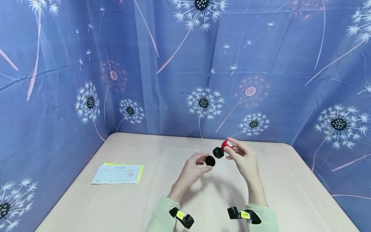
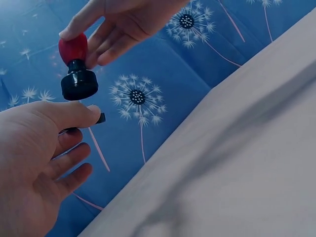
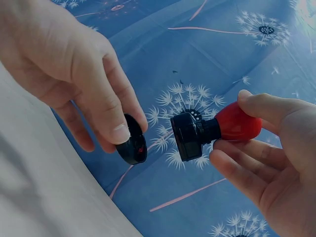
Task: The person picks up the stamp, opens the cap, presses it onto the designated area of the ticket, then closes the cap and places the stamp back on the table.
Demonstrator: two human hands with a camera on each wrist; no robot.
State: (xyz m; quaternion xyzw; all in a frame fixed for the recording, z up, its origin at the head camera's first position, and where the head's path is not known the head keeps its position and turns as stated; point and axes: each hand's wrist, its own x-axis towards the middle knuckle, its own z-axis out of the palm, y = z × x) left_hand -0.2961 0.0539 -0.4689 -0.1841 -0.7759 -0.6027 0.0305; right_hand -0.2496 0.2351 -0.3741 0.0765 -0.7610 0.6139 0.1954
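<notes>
My right hand (image 1: pixel 244 160) grips the red handle of a stamp (image 3: pixel 239 122) between thumb and fingers. The stamp's round black base (image 2: pixel 79 85) points toward my left hand. In the head view, my left hand (image 1: pixel 192 169) pinches a round black cap (image 1: pixel 210 160) by its edge, its hollow side showing. A small gap parts cap (image 3: pixel 132 140) and stamp base in the right wrist view. Both hands are held up above the table. Most of the cap is hidden behind the left thumb in the left wrist view.
A printed form (image 1: pixel 116 174) with a red round stamp mark lies at the left of the pale table (image 1: pixel 139 206), over a yellow sheet (image 1: pixel 141 172). Blue dandelion-print curtain (image 1: pixel 171 96) hangs behind and beside the table. Black camera straps (image 1: pixel 182 216) circle both sleeves.
</notes>
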